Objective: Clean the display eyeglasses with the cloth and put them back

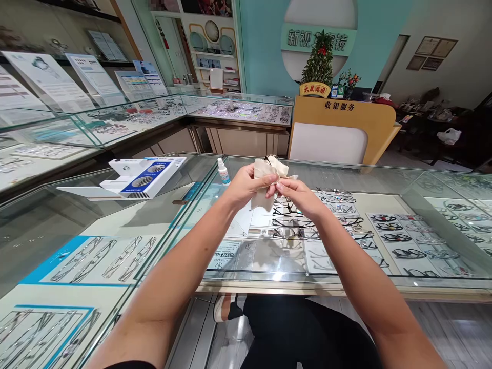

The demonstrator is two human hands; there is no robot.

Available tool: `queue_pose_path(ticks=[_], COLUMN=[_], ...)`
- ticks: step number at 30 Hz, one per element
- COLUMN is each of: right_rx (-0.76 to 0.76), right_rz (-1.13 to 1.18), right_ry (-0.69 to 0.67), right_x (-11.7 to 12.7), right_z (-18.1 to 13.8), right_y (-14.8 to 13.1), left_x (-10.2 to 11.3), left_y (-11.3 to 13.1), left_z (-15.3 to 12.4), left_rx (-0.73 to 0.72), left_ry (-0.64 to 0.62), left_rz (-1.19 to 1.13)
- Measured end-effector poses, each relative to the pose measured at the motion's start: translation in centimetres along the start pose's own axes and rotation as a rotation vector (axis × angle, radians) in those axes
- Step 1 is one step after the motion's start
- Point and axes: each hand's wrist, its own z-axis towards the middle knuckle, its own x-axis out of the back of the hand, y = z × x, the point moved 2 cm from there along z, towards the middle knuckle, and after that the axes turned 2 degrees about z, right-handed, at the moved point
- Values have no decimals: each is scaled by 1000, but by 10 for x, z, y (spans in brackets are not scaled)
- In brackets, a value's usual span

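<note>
A beige cloth [263,199] with zigzag edges is bunched between my two hands above the glass counter. My left hand [248,183] grips it with the thumb on top. The fingers of my right hand [298,193] pinch at the cloth's right side, close against the left fingertips. A small dark piece pokes out at the top of the folds; what the cloth wraps is mostly hidden. Just left of my hands, a small white spray bottle [223,172] with a blue-green label stands upright on the glass.
An open white and blue box [148,179] lies on the counter to the left. Beneath the glass [277,277] are rows of eyeglass frames [409,253]. More display cases stand behind, beside a yellow cashier desk [378,120] with a plant [320,59].
</note>
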Motion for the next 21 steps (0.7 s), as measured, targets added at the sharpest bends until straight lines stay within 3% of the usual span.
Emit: queue_pose_path(ticks=[13,21], right_rx=[-24,-16], right_rz=[54,32], right_ry=[-4,-32], right_x=[0,-4], right_z=[0,0], right_y=[4,-3], left_x=[0,-9], left_y=[1,5], left_z=[1,-1], left_rx=[-22,-58], left_ry=[22,115], left_rz=[-40,-22])
